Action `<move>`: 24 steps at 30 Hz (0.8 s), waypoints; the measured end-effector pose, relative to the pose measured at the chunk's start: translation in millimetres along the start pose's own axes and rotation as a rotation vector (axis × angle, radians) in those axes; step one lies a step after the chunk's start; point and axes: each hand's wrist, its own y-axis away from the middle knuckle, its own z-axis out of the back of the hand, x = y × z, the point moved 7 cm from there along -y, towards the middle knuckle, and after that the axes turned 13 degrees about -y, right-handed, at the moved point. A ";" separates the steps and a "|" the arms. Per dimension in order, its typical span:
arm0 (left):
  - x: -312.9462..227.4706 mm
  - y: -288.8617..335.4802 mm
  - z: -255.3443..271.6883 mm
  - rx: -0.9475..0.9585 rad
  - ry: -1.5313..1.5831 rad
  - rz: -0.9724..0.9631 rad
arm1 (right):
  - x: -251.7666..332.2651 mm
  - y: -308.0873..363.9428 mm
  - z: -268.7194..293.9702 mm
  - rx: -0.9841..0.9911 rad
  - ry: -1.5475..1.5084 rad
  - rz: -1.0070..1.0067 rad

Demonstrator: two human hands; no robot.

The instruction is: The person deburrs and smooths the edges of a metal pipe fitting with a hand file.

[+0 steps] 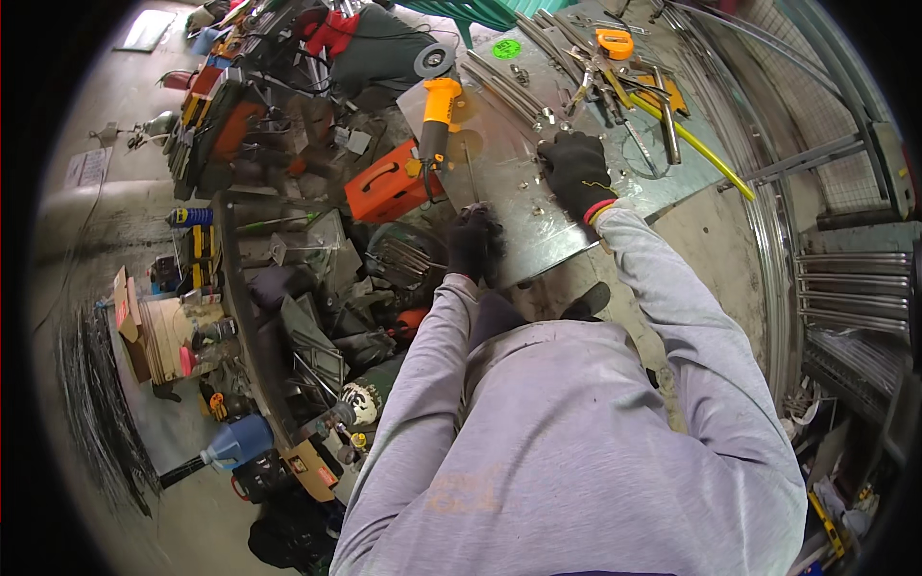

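Note:
A sheet-metal tabletop [552, 230] lies in front of me with several small shiny metal pieces scattered on it. My right hand [576, 171], in a black glove, is over the middle of the sheet, close to a few of those pieces [547, 117]. Its fingers look curled downward; what they hold, if anything, is hidden. At the sheet's near left edge is my left hand [471, 245], also in a black glove. Its fingers are dark and blurred, so their pose is unclear. A yellow-and-black angle grinder [440, 120] lies at the sheet's left side, its disc toward the far end.
Metal tubes [504, 86], an orange tape measure [615, 43] and several hand tools lie at the far right of the sheet. An orange-red metal toolbox [389, 180] is on the left, beside cluttered shelving. Long metal profiles [768, 278] run along the right.

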 end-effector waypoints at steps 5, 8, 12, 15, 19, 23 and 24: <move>-12.9 13.5 -2.6 0.084 -0.024 -0.135 | -11.4 -4.4 -28.4 0.020 0.100 -0.034; -20.2 23.1 -19.1 0.147 0.148 0.190 | -17.3 -1.7 -15.1 -0.014 0.029 -0.061; -35.8 33.0 -11.7 0.114 0.148 0.185 | 16.6 -0.7 10.8 -0.085 -0.040 -0.022; -42.6 39.4 -6.4 0.145 0.112 0.196 | 44.7 18.3 32.5 -0.294 -0.326 -0.037; -42.3 35.9 -6.3 0.242 0.101 0.147 | 48.1 77.0 -10.7 -0.086 -0.685 -0.555; -44.8 40.3 -2.1 0.342 0.125 0.113 | 76.6 119.1 -34.7 -0.062 -0.712 -0.652; -39.9 40.4 4.5 0.346 0.137 0.117 | 79.2 120.5 -39.1 -0.055 -0.700 -0.653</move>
